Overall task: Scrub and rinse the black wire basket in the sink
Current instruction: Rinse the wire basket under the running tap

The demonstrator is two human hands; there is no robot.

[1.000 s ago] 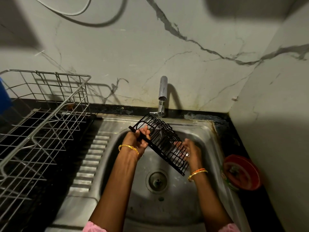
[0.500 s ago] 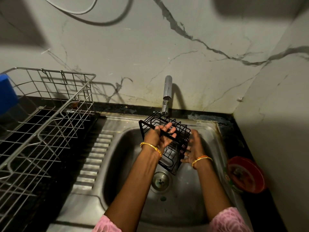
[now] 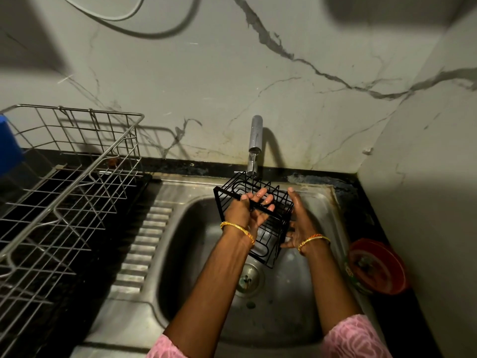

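The black wire basket (image 3: 268,241) is held tilted over the steel sink (image 3: 185,244), just under the tap (image 3: 255,140). A thin stream of water runs from the tap into the basket's upper end. My left hand (image 3: 247,210) grips the basket's near rim bar, fingers curled over it. My right hand (image 3: 299,220) lies flat against the basket's right side with straight fingers, supporting it. Both wrists carry bangles.
A steel wire dish rack (image 3: 64,187) stands on the black counter to the left, with a blue thing (image 3: 9,148) at its far-left edge. A red bowl (image 3: 378,267) sits on the counter right of the sink. The drain (image 3: 249,279) lies below the basket. Marble walls close the back and right.
The basket was turned from lying flat and slanted to an open end facing up under the tap. My left hand shifted onto the rim bar; my right moved to the basket's right side.
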